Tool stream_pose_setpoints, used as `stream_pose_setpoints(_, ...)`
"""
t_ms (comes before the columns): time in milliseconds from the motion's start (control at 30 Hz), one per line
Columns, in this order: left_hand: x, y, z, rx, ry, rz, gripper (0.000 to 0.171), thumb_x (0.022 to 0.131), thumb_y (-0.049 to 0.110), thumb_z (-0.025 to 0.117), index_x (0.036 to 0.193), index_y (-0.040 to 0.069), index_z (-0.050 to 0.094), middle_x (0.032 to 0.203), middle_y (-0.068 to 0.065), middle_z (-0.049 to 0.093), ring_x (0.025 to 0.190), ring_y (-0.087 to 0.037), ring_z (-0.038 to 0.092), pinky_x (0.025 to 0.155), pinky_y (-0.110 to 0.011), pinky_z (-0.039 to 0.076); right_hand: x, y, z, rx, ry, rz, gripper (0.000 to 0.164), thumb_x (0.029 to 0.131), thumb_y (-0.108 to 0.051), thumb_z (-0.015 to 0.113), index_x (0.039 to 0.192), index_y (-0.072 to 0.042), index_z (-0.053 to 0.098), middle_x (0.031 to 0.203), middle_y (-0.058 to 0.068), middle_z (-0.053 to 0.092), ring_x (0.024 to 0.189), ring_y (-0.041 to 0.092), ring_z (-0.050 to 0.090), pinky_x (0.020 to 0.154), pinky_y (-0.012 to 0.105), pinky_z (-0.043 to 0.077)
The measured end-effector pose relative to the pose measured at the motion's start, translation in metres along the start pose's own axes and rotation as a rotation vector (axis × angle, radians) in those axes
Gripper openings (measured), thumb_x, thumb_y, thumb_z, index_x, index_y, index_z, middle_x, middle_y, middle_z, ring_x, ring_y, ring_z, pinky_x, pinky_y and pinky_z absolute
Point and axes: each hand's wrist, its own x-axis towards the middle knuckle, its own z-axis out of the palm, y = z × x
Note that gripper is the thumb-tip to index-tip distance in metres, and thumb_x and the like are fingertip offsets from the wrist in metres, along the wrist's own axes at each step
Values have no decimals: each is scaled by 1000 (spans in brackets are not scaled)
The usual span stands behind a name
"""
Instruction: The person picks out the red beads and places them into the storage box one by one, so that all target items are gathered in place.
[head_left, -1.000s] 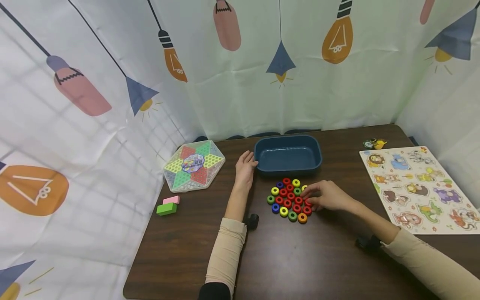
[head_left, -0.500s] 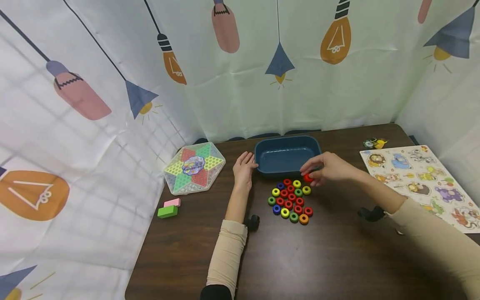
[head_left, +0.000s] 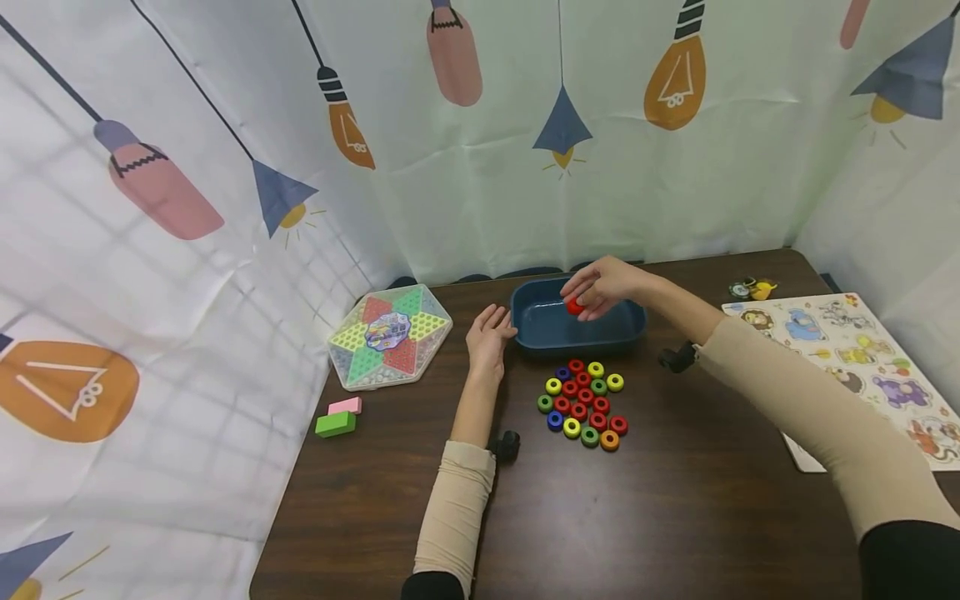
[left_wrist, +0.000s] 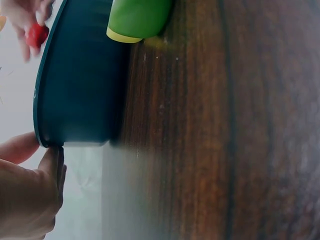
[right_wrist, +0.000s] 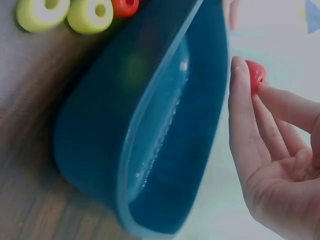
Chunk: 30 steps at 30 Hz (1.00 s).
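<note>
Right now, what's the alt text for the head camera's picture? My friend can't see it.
A person's right hand pinches a red ring over a dark blue tray, while their left hand touches the tray's left end. On the brown table, colorful rings lie in front of the tray, a star-patterned board to the left, an animal-picture board to the right.

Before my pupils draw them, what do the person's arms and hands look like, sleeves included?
The left hand and right hand are gloveless. The left sleeve and right sleeve are beige, ending short of the wrists, with black material farther up each arm. A small black device shows beside each forearm.
</note>
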Motion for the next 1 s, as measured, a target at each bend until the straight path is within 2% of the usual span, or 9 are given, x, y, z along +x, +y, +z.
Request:
stream_pose_setpoints(233,-1,-2,1,4,9,-11,76,79,-24,57,146,7,38,146,-20,45,128,-25,54,99,-33,50,45,10,-1,33,18,73,39,95,1,57,134,2,55,124,19,65,96,36,70,88,51,54)
stream_pose_setpoints(467,1,-1,0,-1,24,-18,77,79,-24,57,146,8,37,145,-19,47,128,-26,54,101,-35,48,80,16,14,45,43,114,37,94,3,57,130,0,59,121,17,67,92,34,71,84,46,57)
stream_pose_setpoints(600,2,1,-1,-7,33,-10,76,80,-24,57,146,9,37,142,-18,50,125,-24,56,103,-37,47,97,16,26,45,48,114,36,94,3,56,130,1,60,121,18,67,92,34,71,86,48,56)
stream_pose_setpoints(833,2,1,-1,-42,33,-17,77,78,-25,59,144,8,37,143,-21,48,124,-27,57,100,-33,49,115,21,44,59,78,119,37,93,7,51,129,2,60,121,20,66,95,36,70,84,45,57)
stream_pose_setpoints(1000,2,-1,-2,-44,30,-10,77,76,-25,60,143,7,37,143,-22,48,125,-28,56,98,-32,51,111,23,49,86,112,118,37,93,7,49,128,1,61,121,23,63,96,38,70,84,46,57)
